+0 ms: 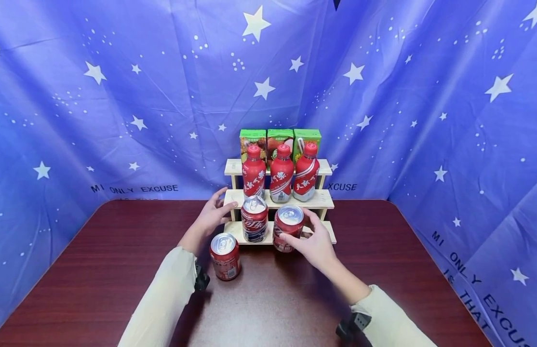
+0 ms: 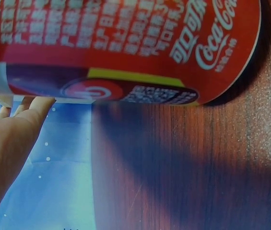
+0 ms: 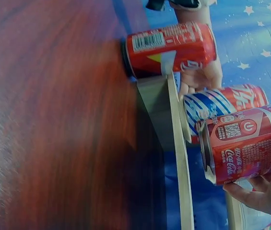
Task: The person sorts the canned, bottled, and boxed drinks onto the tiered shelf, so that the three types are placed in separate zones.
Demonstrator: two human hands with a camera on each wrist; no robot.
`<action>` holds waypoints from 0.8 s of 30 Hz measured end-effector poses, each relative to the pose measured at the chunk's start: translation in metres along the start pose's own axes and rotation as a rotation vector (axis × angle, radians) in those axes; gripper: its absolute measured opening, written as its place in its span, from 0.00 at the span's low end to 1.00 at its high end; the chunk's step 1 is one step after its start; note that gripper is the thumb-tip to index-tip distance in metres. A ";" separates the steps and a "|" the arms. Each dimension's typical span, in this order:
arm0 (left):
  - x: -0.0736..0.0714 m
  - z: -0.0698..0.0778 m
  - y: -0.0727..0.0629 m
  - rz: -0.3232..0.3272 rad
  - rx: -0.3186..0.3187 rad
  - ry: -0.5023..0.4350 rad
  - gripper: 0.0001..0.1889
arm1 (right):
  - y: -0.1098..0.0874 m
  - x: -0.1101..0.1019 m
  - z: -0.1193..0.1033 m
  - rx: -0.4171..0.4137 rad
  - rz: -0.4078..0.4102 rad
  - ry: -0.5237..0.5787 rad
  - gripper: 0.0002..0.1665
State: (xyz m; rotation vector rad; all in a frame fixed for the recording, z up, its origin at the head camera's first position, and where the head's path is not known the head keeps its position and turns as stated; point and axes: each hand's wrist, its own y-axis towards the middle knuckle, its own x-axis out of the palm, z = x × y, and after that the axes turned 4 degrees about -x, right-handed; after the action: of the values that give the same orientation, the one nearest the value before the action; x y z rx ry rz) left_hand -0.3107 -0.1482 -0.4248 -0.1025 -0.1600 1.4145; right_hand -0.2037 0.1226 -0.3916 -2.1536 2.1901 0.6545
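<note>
My right hand point(image 1: 315, 243) grips a red Coca-Cola can point(image 1: 289, 220) between thumb and fingers, upright by the front edge of the bottom shelf of a wooden three-step rack point(image 1: 324, 198). In the right wrist view, this held can point(image 3: 248, 143) overlaps the can behind it. That other can point(image 1: 254, 222), red with blue and white stripes, stands on the bottom shelf. My left hand point(image 1: 211, 216) is at the rack's left side, fingers extended by the middle shelf's end, holding nothing. Nearer me, a third red can point(image 1: 225, 260) stands on the table, beside my left wrist.
Three red bottles point(image 1: 281, 178) line the middle shelf. Behind them, three green juice cartons point(image 1: 253, 137) stand on the top shelf. The rack is on a dark red wooden table point(image 1: 268, 308), with a blue star-patterned curtain point(image 1: 164, 96) around its back and sides.
</note>
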 end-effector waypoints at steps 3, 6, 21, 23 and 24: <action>0.000 0.000 0.001 -0.003 -0.004 0.001 0.38 | 0.005 -0.002 -0.001 0.014 0.012 -0.010 0.46; 0.000 -0.001 0.001 -0.003 -0.010 -0.002 0.38 | 0.009 -0.002 0.001 0.024 0.021 -0.011 0.46; 0.000 0.000 0.000 -0.013 0.008 -0.007 0.37 | 0.024 0.004 0.016 0.050 0.069 -0.033 0.47; 0.000 0.000 0.000 -0.011 0.006 -0.007 0.37 | 0.025 0.006 0.017 0.049 0.074 -0.040 0.47; 0.000 0.000 0.000 -0.011 0.007 -0.005 0.37 | 0.025 0.007 0.017 0.049 0.075 -0.044 0.47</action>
State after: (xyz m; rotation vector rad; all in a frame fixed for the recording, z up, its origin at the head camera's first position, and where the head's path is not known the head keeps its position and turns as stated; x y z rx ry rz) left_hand -0.3105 -0.1480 -0.4252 -0.0921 -0.1596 1.4043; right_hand -0.2333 0.1203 -0.4020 -2.0238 2.2495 0.6378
